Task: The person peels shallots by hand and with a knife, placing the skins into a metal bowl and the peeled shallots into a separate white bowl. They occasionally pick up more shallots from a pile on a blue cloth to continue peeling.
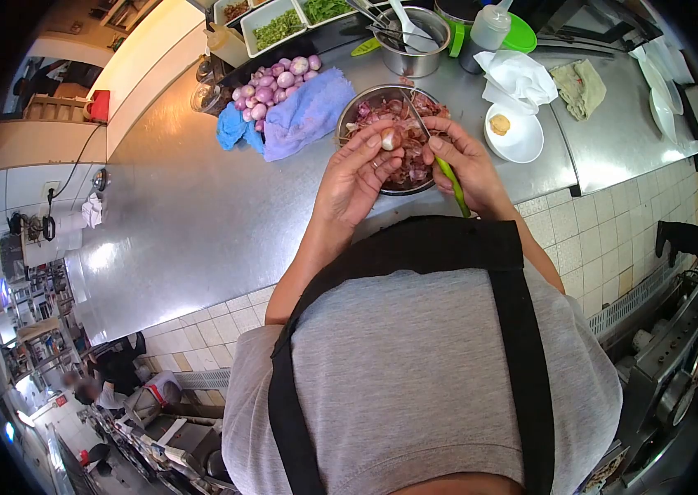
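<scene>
Over a metal bowl [346,125] of reddish onion skins [417,169], my left hand [355,177] holds a small onion [390,139] between thumb and fingers. My right hand [471,165] is wrapped round a knife [451,183] with a green handle, its blade pointing up and to the left over the bowl, close to the onion. A heap of peeled purple onions [285,80] lies to the left of the bowl, beside a purple-blue cloth [308,115]. Right of the bowl stands a white bowl [528,140] with a small tan lump in it.
A steel pot [412,62] with utensils and a squeeze bottle [491,29] stand at the back. Trays of chopped greens [277,30] are at the back left. White paper [518,78] and a greenish cloth [580,88] lie on the right. People are at the far lower left.
</scene>
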Motion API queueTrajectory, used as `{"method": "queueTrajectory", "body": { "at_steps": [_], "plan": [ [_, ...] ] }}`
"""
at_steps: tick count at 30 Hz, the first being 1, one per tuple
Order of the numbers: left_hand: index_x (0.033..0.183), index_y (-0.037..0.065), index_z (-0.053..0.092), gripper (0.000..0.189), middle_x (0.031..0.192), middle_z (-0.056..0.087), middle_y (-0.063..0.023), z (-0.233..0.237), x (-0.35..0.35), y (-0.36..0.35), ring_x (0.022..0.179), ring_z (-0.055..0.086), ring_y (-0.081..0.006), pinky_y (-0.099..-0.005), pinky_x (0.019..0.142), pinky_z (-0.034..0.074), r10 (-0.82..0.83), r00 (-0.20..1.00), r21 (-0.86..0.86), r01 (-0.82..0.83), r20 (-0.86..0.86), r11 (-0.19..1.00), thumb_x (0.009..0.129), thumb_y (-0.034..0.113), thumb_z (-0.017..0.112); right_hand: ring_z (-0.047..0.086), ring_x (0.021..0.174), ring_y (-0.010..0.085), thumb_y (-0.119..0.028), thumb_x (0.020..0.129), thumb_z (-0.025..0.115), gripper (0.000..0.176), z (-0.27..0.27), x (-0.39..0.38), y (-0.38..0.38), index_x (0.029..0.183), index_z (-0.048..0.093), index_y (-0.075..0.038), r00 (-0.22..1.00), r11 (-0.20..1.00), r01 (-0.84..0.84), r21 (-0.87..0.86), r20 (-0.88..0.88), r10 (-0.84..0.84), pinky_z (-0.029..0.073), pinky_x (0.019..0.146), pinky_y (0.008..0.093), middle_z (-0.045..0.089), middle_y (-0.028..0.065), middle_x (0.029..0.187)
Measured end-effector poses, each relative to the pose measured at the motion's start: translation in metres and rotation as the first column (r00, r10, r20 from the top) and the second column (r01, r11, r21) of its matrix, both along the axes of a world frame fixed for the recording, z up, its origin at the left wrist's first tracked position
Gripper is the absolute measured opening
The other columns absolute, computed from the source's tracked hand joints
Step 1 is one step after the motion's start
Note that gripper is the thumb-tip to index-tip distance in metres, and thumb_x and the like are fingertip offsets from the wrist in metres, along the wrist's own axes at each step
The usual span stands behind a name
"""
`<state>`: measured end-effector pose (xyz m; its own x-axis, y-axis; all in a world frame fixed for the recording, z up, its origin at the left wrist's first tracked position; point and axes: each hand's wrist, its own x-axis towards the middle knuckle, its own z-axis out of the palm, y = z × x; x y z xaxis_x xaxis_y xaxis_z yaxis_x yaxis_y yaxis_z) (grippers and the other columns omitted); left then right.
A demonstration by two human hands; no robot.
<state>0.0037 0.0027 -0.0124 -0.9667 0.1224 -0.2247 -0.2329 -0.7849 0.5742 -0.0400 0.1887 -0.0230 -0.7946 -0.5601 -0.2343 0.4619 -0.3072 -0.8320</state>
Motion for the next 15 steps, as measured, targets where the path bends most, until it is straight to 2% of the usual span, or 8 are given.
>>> {"method": "queueTrajectory", "body": {
  "at_steps": [5, 8, 12, 15],
  "plan": [
    [0.115, -0.002, 0.052, 0.029, 0.103, 0.061, -0.0094, -0.002, -0.002, 0.001, 0.088, 0.062, -0.0167, -0.0259, 0.079, 0.053, 0.057, 0.998, -0.056, -0.056, 0.016, 0.997, 0.088, 0.007, 0.055, 0.039, 0.05, 0.0041, -0.013, 0.091, 0.049, 0.044, 0.015, 0.011, -0.008, 0.135, 0.04, -0.014, 0.977, 0.992, -0.041, 0.12, -0.203, 0.064, 0.031, 0.042, 0.0179, 0.052, 0.0022, 0.076],
    [0.113, -0.001, 0.053, 0.026, 0.104, 0.061, -0.0094, -0.002, -0.002, 0.003, 0.089, 0.062, -0.0166, -0.0262, 0.079, 0.054, 0.089, 0.996, -0.067, -0.088, 0.011, 0.994, 0.088, 0.005, 0.055, 0.049, 0.061, 0.0076, -0.011, 0.09, 0.05, 0.042, 0.021, 0.014, -0.005, 0.132, 0.044, -0.011, 0.947, 0.967, -0.102, 0.234, -0.276, 0.167, 0.042, 0.054, 0.0193, 0.058, 0.0055, 0.088],
    [0.11, 0.0, 0.054, 0.023, 0.104, 0.061, -0.0097, 0.001, -0.001, 0.006, 0.088, 0.062, -0.0167, -0.0267, 0.078, 0.054, 0.129, 0.992, -0.084, -0.129, 0.003, 0.988, 0.088, 0.005, 0.054, 0.056, 0.094, 0.0154, -0.009, 0.089, 0.051, 0.042, 0.023, 0.018, -0.011, 0.13, 0.045, -0.008, 0.847, 0.926, 0.062, 0.372, -0.511, 0.148, 0.045, 0.082, 0.0259, 0.059, 0.0112, 0.113],
    [0.111, -0.001, 0.055, 0.024, 0.102, 0.062, -0.0098, -0.007, -0.002, 0.005, 0.086, 0.063, -0.0176, -0.0276, 0.078, 0.055, 0.141, 0.99, -0.093, -0.141, -0.005, 0.986, 0.087, 0.004, 0.054, 0.052, 0.111, 0.0184, -0.009, 0.088, 0.051, 0.042, 0.021, 0.018, -0.013, 0.129, 0.045, -0.007, 0.776, 0.909, 0.128, 0.398, -0.611, 0.158, 0.04, 0.094, 0.0288, 0.055, 0.0128, 0.122]
  ]
}}
